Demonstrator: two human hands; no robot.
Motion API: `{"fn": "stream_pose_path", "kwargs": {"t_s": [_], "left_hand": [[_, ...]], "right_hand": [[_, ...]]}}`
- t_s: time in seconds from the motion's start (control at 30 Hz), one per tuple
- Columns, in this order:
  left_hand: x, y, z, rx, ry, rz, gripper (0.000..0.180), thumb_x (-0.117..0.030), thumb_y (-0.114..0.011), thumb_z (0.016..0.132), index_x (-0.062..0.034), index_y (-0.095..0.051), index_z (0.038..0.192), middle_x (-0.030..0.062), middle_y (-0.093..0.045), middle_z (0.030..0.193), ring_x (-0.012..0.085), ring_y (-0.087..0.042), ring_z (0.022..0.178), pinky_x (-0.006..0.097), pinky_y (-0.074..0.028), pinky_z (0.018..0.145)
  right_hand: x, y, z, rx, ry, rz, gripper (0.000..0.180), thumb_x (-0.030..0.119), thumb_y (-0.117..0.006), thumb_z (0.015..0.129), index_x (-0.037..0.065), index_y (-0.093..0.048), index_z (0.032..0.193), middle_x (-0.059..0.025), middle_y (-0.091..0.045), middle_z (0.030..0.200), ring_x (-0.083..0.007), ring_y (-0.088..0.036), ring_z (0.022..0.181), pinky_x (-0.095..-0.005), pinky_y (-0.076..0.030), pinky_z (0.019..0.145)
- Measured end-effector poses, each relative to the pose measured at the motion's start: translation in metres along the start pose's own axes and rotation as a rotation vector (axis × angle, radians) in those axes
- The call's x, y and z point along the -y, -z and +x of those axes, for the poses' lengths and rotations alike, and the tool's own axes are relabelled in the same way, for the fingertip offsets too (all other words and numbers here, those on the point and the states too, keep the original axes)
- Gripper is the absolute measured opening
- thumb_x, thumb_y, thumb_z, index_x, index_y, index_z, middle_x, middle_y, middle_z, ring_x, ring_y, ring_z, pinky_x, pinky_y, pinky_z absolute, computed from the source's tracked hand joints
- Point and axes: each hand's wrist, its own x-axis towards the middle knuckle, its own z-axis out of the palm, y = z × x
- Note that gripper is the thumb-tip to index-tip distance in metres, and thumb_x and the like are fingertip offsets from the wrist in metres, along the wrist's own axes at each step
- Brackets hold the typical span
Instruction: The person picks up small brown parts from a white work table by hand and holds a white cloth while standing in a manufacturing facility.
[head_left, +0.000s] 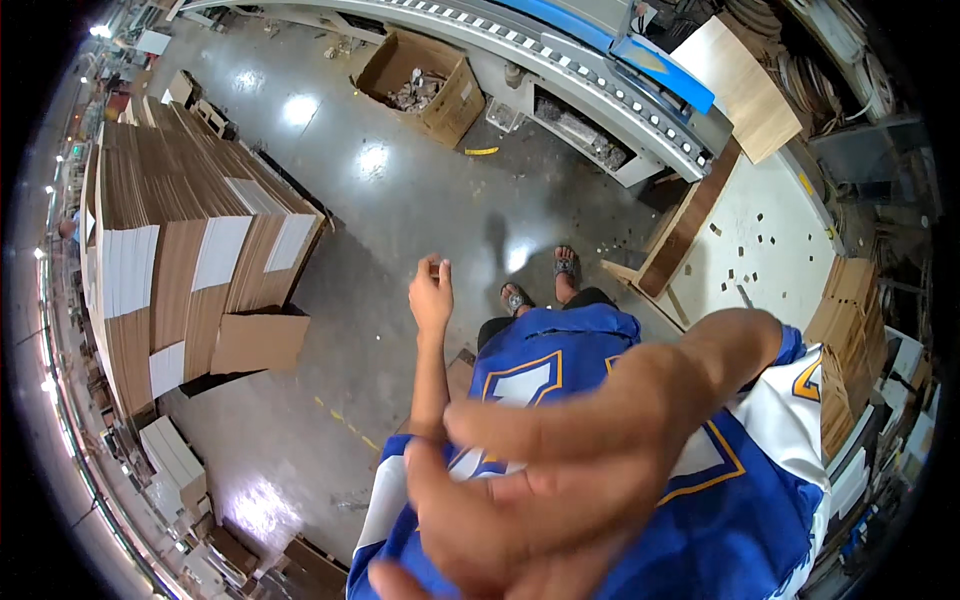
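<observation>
Nearest of all, the right hand is seen raised close under the head, blurred, its palm turned up and its fingers spread: the grip is open and nothing is held in it. Just behind and below it lies the blue and white shirt, which is the thing closest to that hand; the two overlap in the view, but whether they touch cannot be told. A little farther and to the left, the left hand is held out in front of the body with the fingers curled inward. A small pale spot is seen at the fingertips, yet whether the grip is closed on something or merely curled cannot be told.

As a judgement, the empty right hand would be best kept loose and clear of the shirt cloth, so that the fingers are not caught in it, and kept away from the tabletop edge at the right.

Beyond the hands, two sandalled feet are planted on the grey floor. Small chips are scattered on the pale tabletop at the right, and a dark board is leaned against its near-left edge. At the left, well apart from both hands, a tall stack of brown sheets is piled. Farthest off, an open cardboard box is set beside a long roller machine
</observation>
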Motion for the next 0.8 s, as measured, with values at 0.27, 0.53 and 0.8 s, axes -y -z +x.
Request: {"fn": "stream_pose_path", "kwargs": {"t_s": [0.27,0.53,0.8], "left_hand": [[-0.009,0.008,-0.002,-0.017,0.018,-0.035,0.038,-0.034,-0.065,0.103,-0.0071,-0.066,0.130,0.0168,-0.078,0.107,0.0344,-0.075,0.093,0.046,-0.057,0.084],[-0.010,0.013,-0.012,0.002,0.125,0.047,0.038,-0.034,-0.065,0.102,-0.0102,-0.065,0.131,0.0137,-0.078,0.106,0.0348,-0.075,0.093,0.048,-0.057,0.085],[0.003,0.018,-0.017,0.051,0.133,0.126,0.041,-0.038,-0.063,0.102,-0.0119,-0.064,0.134,0.0132,-0.078,0.112,0.0368,-0.074,0.099,0.049,-0.056,0.088]], "right_hand": [[-0.001,0.028,0.000,0.067,-0.152,0.211,0.029,0.009,-0.075,0.075,0.019,-0.067,0.101,0.0000,-0.062,0.102,-0.0135,-0.060,0.078,-0.0278,-0.051,0.066],[-0.028,0.019,-0.020,0.379,-0.124,0.248,0.024,0.022,-0.071,0.087,0.015,-0.062,0.108,-0.0028,-0.058,0.100,-0.0202,-0.062,0.089,-0.0348,-0.053,0.078],[-0.022,-0.007,0.022,-0.112,0.164,-0.040,0.018,0.016,-0.071,0.084,0.015,-0.063,0.100,-0.0038,-0.061,0.089,-0.0186,-0.061,0.078,-0.0336,-0.058,0.079]]}}
